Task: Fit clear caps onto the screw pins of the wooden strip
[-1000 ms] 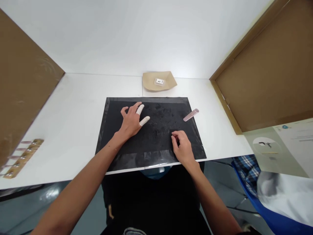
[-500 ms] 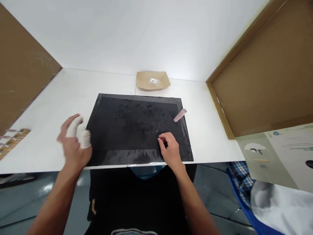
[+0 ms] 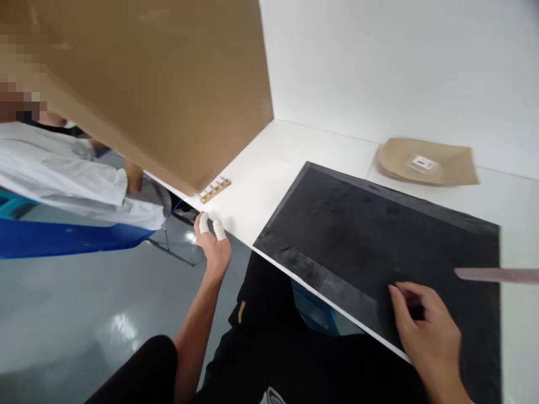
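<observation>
My left hand (image 3: 213, 241), with white coverings on its thumb and one finger, is raised at the table's front edge. Its thumb and finger are apart with nothing between them. Just beyond it lies a brown strip (image 3: 216, 191) with several small pale pins along it. My right hand (image 3: 427, 328) rests low over the black mat (image 3: 337, 224), thumb and fingertip pinched together. Whether something tiny sits in that pinch cannot be made out. To its upper right, a pinkish translucent tube (image 3: 497, 274) lies across the mat's right edge, blurred.
At the back stands a brown paper tray (image 3: 458, 163) with a small labelled clear box (image 3: 422, 163) inside. A cardboard partition (image 3: 189, 84) rises on the left. Beyond it a person in a white sleeve (image 3: 63, 174) sits by a blue chair (image 3: 76, 238).
The view has swung left, bringing the partition's end and the other person into sight. My left hand has moved over to the pin strip. My right hand stays pinched over the mat.
</observation>
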